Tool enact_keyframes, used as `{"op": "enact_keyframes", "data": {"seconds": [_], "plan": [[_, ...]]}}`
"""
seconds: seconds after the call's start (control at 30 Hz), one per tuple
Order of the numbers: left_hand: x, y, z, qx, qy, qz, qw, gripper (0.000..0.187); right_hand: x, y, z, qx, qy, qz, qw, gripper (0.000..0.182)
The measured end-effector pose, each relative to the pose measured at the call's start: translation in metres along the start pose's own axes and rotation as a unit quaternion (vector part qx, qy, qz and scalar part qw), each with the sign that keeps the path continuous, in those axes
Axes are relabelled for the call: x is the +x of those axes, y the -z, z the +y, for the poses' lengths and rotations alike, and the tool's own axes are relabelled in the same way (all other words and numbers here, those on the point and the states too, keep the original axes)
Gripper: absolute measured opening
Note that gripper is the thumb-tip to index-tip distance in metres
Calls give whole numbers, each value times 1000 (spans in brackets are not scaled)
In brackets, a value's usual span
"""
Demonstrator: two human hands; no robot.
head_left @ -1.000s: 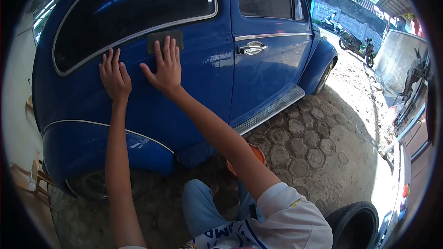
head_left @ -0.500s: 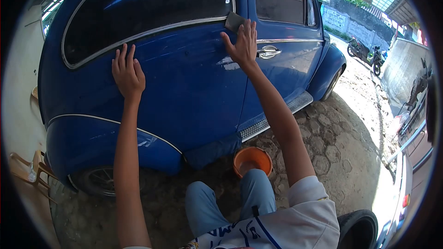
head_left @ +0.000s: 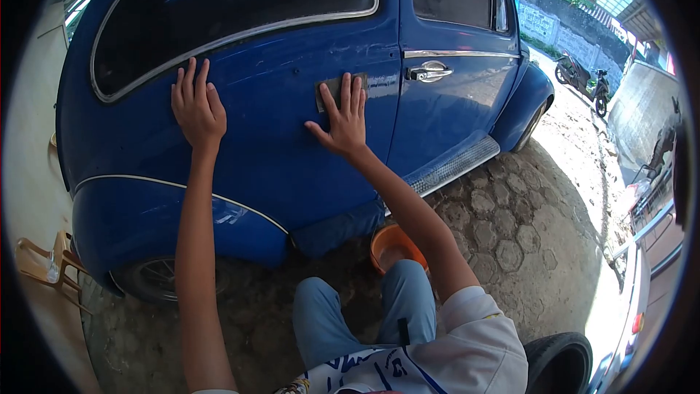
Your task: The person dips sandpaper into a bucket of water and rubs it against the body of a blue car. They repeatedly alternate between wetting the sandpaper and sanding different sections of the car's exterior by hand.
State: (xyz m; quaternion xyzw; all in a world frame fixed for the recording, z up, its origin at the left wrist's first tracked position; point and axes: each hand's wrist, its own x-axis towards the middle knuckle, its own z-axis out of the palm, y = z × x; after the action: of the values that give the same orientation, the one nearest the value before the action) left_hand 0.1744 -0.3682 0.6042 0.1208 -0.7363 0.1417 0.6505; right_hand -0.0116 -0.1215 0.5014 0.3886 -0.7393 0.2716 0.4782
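Observation:
The blue car [head_left: 277,153] fills the middle of the view, its rear side panel in front of me. My right hand [head_left: 344,120] holds a dark grey sheet of sandpaper [head_left: 360,82] flat against that panel, under outspread fingers. Most of the sheet is covered by the hand; its upper right and left edges show. Left of it, my left hand [head_left: 198,113] lies open with nothing in it, fingertips on the panel just below the chrome trim of the rear side window [head_left: 240,7].
An orange bucket [head_left: 378,252] stands on the paving by my knees. The door handle [head_left: 429,71] and running board [head_left: 467,164] are to the right. A brown chair [head_left: 44,263] is at left, a tyre [head_left: 561,365] at lower right, and a motorcycle [head_left: 583,84] farther off.
My right hand has slid the sandpaper left and down, from near the window's corner by the door gap onto the side panel. My left hand stays nearly in place; the view has shifted slightly.

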Motion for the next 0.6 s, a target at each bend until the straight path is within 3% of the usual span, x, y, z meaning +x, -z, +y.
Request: {"op": "enact_keyframes", "data": {"seconds": [0.07,0.17,0.27,0.4,0.5,0.6], "plan": [[2,0,-1,2,-5,1,1000,45,22,9,25,-21,37,-4,999,96],[2,-1,-1,0,5,0,1000,45,100,31,60,43,-130,77,988,91],[1,-2,0,3,6,3,1000,45,129,27,72,12,-143,127,982,90],[1,-3,1,18,6,4,1000,45,74,32,52,11,-119,52,991,93],[1,-1,2,13,7,3,1000,45,7,15,25,31,-65,61,996,95],[1,-1,2,4,4,15,1000,44,3,13,29,27,-61,20,998,96]]}}
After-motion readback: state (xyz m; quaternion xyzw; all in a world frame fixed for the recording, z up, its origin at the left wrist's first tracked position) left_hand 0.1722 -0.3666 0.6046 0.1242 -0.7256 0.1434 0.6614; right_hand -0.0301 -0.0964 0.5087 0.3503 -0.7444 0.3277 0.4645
